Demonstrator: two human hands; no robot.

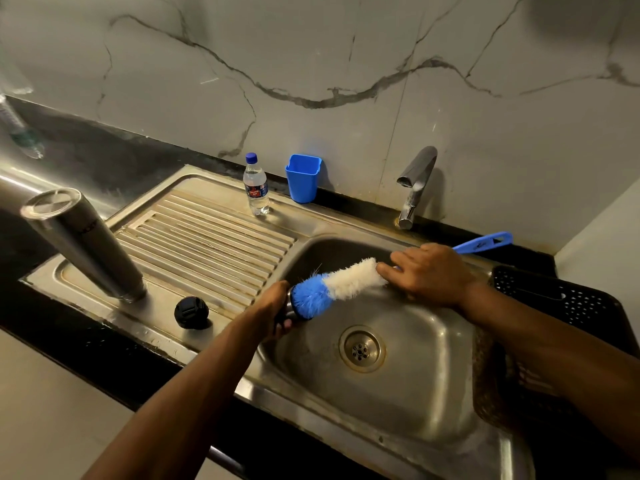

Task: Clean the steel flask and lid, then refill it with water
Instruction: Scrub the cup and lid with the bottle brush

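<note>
Flask (83, 244) inverted on the drainboard left of the sink (398, 393), cap (191, 312) beside it. Left hand (273, 313) grips a small steel piece over the sink; right hand (429, 275) holds the brush (339, 282) against it.

Brush (341, 282) bristles blue and white, handle blue; cup (302, 177) blue; wall (346, 64) grey-veined marble.

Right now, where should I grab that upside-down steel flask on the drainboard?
Grip the steel flask around its middle, coming from the sink side. It stands inverted, mouth down on the drainboard, so its smooth cylindrical wall is the only open, wrappable part.
</note>
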